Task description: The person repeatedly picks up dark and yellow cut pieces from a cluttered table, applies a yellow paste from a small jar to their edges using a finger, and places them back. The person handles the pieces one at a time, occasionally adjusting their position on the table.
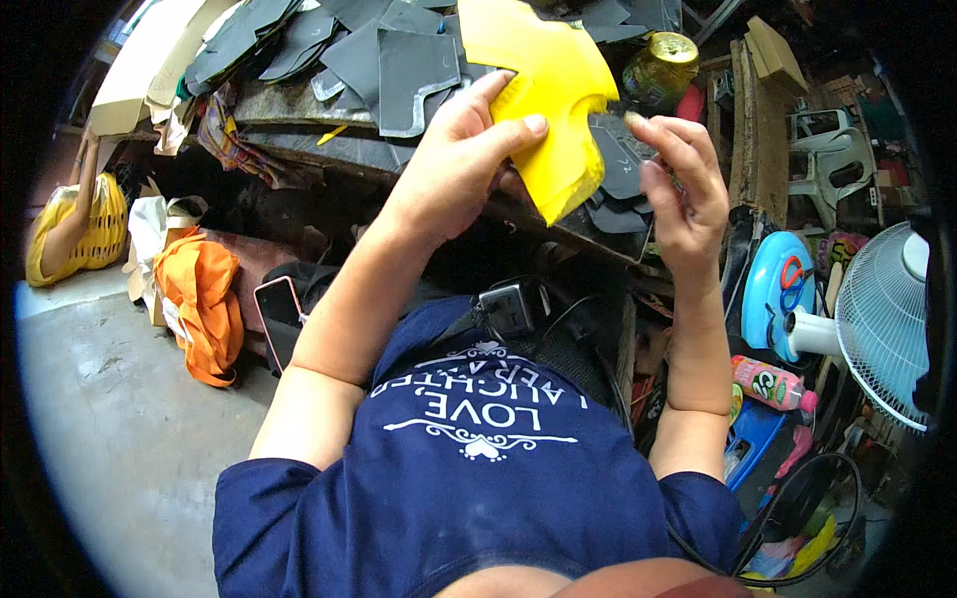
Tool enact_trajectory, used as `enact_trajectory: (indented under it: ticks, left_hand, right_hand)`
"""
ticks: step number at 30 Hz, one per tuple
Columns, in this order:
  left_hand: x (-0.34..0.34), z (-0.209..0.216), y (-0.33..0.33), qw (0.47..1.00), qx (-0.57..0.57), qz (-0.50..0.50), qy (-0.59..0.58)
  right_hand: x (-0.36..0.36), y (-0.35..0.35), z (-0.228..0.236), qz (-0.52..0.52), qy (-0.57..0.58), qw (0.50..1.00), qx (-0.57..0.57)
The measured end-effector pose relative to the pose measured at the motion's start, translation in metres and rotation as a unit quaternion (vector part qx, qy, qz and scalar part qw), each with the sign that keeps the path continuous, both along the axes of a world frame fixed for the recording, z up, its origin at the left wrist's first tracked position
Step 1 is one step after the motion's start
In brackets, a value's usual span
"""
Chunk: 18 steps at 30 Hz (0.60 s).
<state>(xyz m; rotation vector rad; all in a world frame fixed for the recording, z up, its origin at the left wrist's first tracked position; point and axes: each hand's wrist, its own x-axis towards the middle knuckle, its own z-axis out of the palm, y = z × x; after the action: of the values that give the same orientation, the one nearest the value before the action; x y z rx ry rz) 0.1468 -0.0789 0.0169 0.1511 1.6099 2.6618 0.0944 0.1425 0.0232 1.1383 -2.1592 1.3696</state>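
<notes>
- Navy cloth shirt (518,503), six o'clock: white printed lettering.
- Left hand (464,154) grips a flat, curved-edged yellow piece (548,85), twelve o'clock.
- Right hand (690,189), two o'clock, half-curled nearby; cannot tell if holding anything.
- Dark worktable (284,108), eleven o'clock: flat black pieces (417,80).

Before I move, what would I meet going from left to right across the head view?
Orange cloth → pink-edged smartphone → left hand gripping a yellow cut-out piece → right hand → pink-capped drink bottle → white fan grille.
</notes>
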Motion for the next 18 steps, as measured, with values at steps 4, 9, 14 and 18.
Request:
enact_trajectory:
  ticks: [4, 9, 14, 18]
  left_hand:
    - [0.001, 0.002, 0.005, 0.999, 0.041, 0.016, 0.003]
    - [0.001, 0.001, -0.002, 1.0, -0.017, 0.008, -0.003]
    - [-0.002, -0.004, 0.006, 1.0, 0.024, 0.011, 0.017]
    - [-0.007, -0.005, 0.005, 0.998, 0.053, 0.025, 0.024]
  right_hand:
    - [-0.001, -0.011, -0.009, -0.073, 0.112, 0.984, 0.116]
    - [0.0, -0.002, -0.007, -0.015, -0.072, 0.997, 0.015]
    - [0.008, -0.002, -0.005, 0.062, -0.007, 0.997, 0.051]
    - [0.01, -0.005, -0.006, 0.097, 0.027, 0.995, 0.009]
